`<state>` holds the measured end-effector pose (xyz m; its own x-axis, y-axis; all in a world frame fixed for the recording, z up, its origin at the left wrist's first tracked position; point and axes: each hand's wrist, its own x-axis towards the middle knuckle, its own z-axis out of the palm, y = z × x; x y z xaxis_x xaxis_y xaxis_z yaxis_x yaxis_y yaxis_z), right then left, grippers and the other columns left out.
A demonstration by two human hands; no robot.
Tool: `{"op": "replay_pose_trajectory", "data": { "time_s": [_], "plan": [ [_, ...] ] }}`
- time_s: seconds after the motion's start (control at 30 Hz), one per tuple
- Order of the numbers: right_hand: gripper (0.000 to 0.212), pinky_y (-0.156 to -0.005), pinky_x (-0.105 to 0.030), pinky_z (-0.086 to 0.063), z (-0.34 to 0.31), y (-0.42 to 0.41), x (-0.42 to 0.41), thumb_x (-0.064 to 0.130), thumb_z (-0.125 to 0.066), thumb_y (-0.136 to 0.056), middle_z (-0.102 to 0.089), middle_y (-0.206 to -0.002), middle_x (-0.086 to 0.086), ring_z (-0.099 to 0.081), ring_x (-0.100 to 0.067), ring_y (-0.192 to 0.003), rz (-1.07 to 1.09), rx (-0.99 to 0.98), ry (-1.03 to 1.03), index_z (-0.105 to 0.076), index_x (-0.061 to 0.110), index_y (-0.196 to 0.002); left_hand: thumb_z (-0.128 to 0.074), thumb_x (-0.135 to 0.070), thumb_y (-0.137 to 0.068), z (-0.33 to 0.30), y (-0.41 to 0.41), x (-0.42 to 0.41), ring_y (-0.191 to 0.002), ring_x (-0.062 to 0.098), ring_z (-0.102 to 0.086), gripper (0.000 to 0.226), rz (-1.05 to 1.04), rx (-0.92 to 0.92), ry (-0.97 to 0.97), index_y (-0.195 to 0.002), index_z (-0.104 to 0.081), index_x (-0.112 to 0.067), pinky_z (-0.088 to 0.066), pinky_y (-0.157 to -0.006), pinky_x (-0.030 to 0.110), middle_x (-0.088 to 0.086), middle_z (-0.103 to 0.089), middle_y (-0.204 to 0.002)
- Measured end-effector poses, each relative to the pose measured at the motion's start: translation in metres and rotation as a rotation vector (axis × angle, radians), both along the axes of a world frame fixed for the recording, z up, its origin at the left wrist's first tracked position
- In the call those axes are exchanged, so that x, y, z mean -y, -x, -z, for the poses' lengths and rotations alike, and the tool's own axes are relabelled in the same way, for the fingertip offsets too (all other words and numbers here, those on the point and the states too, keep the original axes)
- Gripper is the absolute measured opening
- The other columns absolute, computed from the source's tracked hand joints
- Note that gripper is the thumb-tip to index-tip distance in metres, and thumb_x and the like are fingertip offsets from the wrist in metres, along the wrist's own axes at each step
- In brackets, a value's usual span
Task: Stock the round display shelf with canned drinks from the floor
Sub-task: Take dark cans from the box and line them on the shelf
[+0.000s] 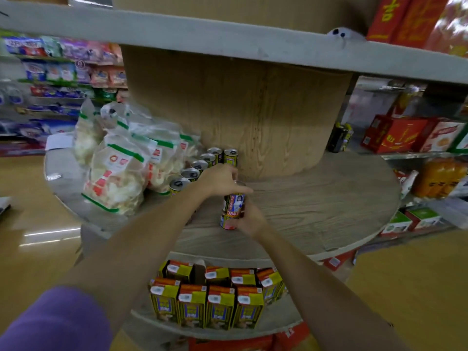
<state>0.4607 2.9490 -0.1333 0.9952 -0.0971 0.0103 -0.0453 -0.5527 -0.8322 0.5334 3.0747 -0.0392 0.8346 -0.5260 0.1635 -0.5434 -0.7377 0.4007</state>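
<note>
The round wooden display shelf (316, 206) fills the middle of the view, with a thick wooden core (253, 117) at its centre. A row of several canned drinks (202, 163) stands on it, running from the core toward me. My left hand (222, 179) grips the top of one can (234, 203) from above. That can sits on top of another can (228, 222) standing on the shelf. My right hand (250, 219) holds the stacked cans from the right side, fingers curled round them.
Clear bags of white snacks (119, 171) crowd the shelf's left part. Yellow drink cartons (210, 297) fill the lower tier. An upper tier (228, 39) overhangs above. Red boxes (395, 134) and stocked shelves stand on the right, packaged goods (55, 72) on the left.
</note>
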Motion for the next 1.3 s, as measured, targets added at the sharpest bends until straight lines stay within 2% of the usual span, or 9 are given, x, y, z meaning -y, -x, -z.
{"op": "replay_pose_trajectory", "data": {
  "time_s": [0.17, 0.23, 0.4, 0.67, 0.87, 0.97, 1.13, 1.2, 1.3],
  "plan": [
    [0.075, -0.074, -0.020, -0.046, 0.006, -0.025, -0.008, 0.017, -0.087, -0.067, -0.066, -0.117, -0.001, -0.063, -0.018, -0.106, 0.153, 0.002, 0.029, -0.049, 0.015, -0.131, -0.065, -0.075, -0.069, 0.008, -0.040, -0.012, -0.096, 0.014, -0.060, 0.054, 0.157, -0.084, -0.064, -0.098, -0.065, -0.030, -0.051, -0.087, 0.039, -0.008, -0.066, -0.102],
    [0.064, -0.063, -0.016, -0.043, 0.007, -0.032, -0.007, 0.020, -0.089, -0.066, -0.068, -0.108, 0.000, -0.064, -0.015, -0.094, 0.187, -0.022, 0.033, -0.053, 0.013, -0.119, -0.067, -0.055, -0.084, 0.001, -0.048, -0.015, -0.112, 0.013, -0.057, 0.045, 0.275, -0.124, -0.100, -0.119, -0.065, -0.028, -0.046, -0.098, 0.034, -0.009, -0.063, -0.123],
    [0.056, -0.078, -0.024, -0.045, 0.005, -0.049, -0.008, 0.022, -0.085, -0.072, -0.068, -0.112, -0.008, -0.062, -0.021, -0.100, 0.188, -0.029, 0.155, -0.057, 0.006, -0.119, -0.065, 0.001, -0.086, -0.021, -0.074, -0.023, -0.106, 0.004, -0.054, 0.047, 0.418, -0.140, -0.169, -0.129, -0.060, -0.019, -0.037, -0.079, 0.011, -0.011, -0.056, -0.124],
    [0.053, -0.066, -0.024, -0.030, 0.010, -0.083, -0.012, 0.029, -0.079, -0.079, -0.066, -0.116, -0.012, -0.060, -0.030, -0.110, 0.250, -0.031, 0.178, -0.052, 0.006, -0.118, -0.080, -0.015, -0.079, -0.019, -0.102, -0.012, -0.093, 0.002, -0.049, 0.045, 0.362, -0.124, -0.133, -0.120, -0.063, -0.015, -0.034, -0.063, 0.008, -0.009, -0.055, -0.113],
    [0.052, -0.078, -0.029, -0.040, 0.008, -0.115, -0.002, 0.023, -0.077, -0.081, -0.062, -0.122, -0.018, -0.058, -0.032, -0.115, 0.241, -0.029, 0.202, -0.049, 0.002, -0.120, -0.082, -0.024, -0.075, -0.017, -0.117, 0.003, -0.111, 0.022, -0.054, 0.035, 0.250, 0.058, -0.196, -0.107, -0.073, -0.012, -0.045, -0.093, 0.036, 0.004, -0.058, -0.119],
    [0.057, -0.084, -0.031, -0.043, 0.004, -0.131, 0.004, 0.021, -0.079, -0.078, -0.062, -0.124, -0.019, -0.058, -0.033, -0.117, 0.209, -0.032, 0.212, -0.050, 0.003, -0.125, -0.077, -0.026, -0.081, -0.016, -0.125, 0.005, -0.115, 0.020, -0.052, 0.034, 0.203, 0.074, -0.192, -0.111, -0.073, -0.010, -0.042, -0.090, 0.029, 0.007, -0.057, -0.126],
    [0.050, -0.071, -0.019, -0.039, -0.001, -0.153, 0.011, 0.013, -0.077, -0.080, -0.064, -0.119, -0.016, -0.059, -0.029, -0.113, 0.137, -0.029, 0.231, -0.056, 0.005, -0.125, -0.072, -0.023, -0.087, -0.017, -0.142, 0.010, -0.087, 0.011, -0.059, 0.031, 0.182, 0.001, -0.224, -0.112, -0.072, -0.005, -0.034, -0.061, 0.014, 0.005, -0.072, -0.109],
    [0.046, -0.058, -0.008, -0.034, 0.000, -0.162, 0.013, 0.004, -0.075, -0.080, -0.064, -0.116, -0.016, -0.060, -0.023, -0.111, 0.116, -0.025, 0.189, -0.059, 0.003, -0.123, -0.072, -0.022, -0.087, -0.017, -0.147, 0.012, -0.090, 0.012, -0.061, 0.030, 0.171, -0.002, -0.237, -0.112, -0.072, -0.004, -0.039, -0.067, 0.017, 0.005, -0.071, -0.112],
    [0.046, -0.070, -0.017, -0.039, 0.005, -0.172, 0.012, 0.008, -0.077, -0.079, -0.066, -0.114, -0.013, -0.062, -0.022, -0.109, 0.102, -0.014, 0.212, -0.061, 0.005, -0.122, -0.072, -0.020, -0.087, -0.019, -0.151, 0.014, -0.093, 0.012, -0.062, 0.030, 0.161, -0.014, -0.266, -0.112, -0.071, -0.004, -0.041, -0.075, 0.023, 0.005, -0.072, -0.112]
  ]
}}
